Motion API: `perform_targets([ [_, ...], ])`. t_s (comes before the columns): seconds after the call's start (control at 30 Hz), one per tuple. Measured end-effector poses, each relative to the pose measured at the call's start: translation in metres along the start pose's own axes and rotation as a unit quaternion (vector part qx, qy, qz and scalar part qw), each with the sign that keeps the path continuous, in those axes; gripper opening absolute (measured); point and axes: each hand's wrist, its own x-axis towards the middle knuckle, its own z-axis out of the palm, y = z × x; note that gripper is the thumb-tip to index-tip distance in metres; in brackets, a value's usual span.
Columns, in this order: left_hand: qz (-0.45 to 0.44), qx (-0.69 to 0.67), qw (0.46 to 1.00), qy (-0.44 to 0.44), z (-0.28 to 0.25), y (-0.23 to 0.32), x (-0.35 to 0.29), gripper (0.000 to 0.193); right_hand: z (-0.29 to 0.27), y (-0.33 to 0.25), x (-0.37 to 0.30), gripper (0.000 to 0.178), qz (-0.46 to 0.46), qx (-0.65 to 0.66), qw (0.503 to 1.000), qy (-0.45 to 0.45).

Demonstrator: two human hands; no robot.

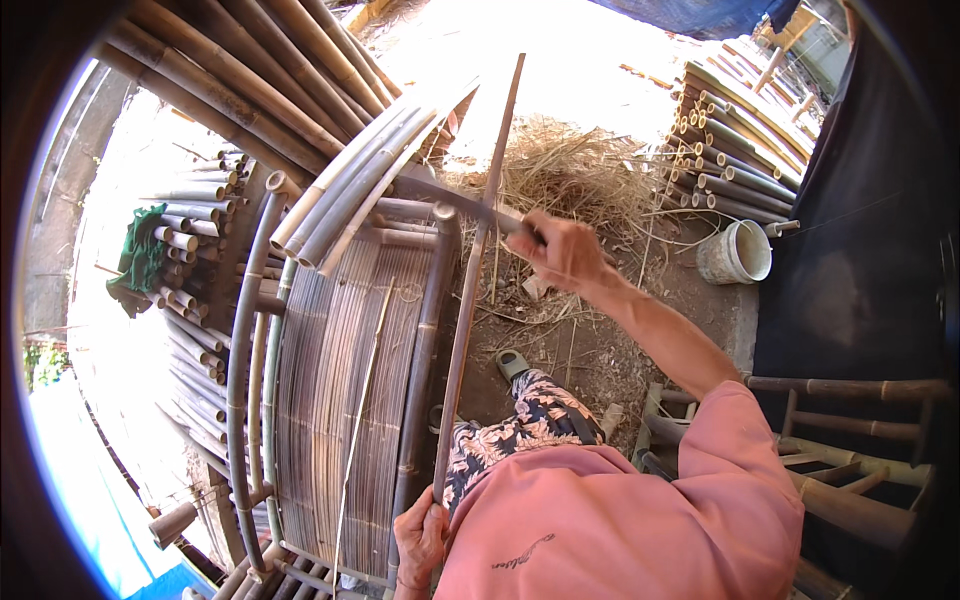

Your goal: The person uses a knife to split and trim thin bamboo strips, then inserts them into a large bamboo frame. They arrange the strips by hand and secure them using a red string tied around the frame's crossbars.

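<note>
Near the lower edge my left hand (422, 535) is closed round the lower end of a long, narrow bamboo strip (464, 325). The strip runs up and away from me, leaning slightly to the right at its far end. In my right hand (567, 255) is the handle of a machete (440, 198), its dark blade pointing left. Blade and strip cross a little left of my right fist; whether the edge bites into the bamboo cannot be told. Left of the strip stands a bamboo bench (330, 380) with a slatted seat, and a thin loose strip (372, 365) lies across it.
Split bamboo pieces (350, 190) rest over the bench's far end. Bamboo poles (240, 70) lean at upper left; more are stacked at left (195, 215) and far right (735, 150). Shavings (570, 180) cover the ground ahead. A white bucket (735, 252) and a bamboo frame (850, 440) are at right.
</note>
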Motion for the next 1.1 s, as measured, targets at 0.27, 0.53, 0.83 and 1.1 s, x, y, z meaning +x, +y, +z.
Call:
perform_targets([
  [0.27,0.015,0.005,0.998,0.069,-0.002,-0.03,-0.063,0.041,-0.08,0.117,0.069,0.086,0.249,-0.02,0.968,-0.03],
  [0.53,-0.111,0.101,0.988,0.036,0.003,-0.009,-0.045,0.038,-0.055,0.039,0.053,0.068,0.336,0.529,0.777,0.059],
  [0.83,0.006,-0.263,0.955,-0.137,0.03,0.011,0.035,0.037,-0.006,-0.033,0.075,0.035,0.327,0.588,0.737,0.064],
  [1.1,-0.018,-0.164,0.982,0.09,0.07,0.042,0.13,0.032,0.007,-0.063,-0.003,0.053,-0.1,0.1,0.986,-0.09],
])
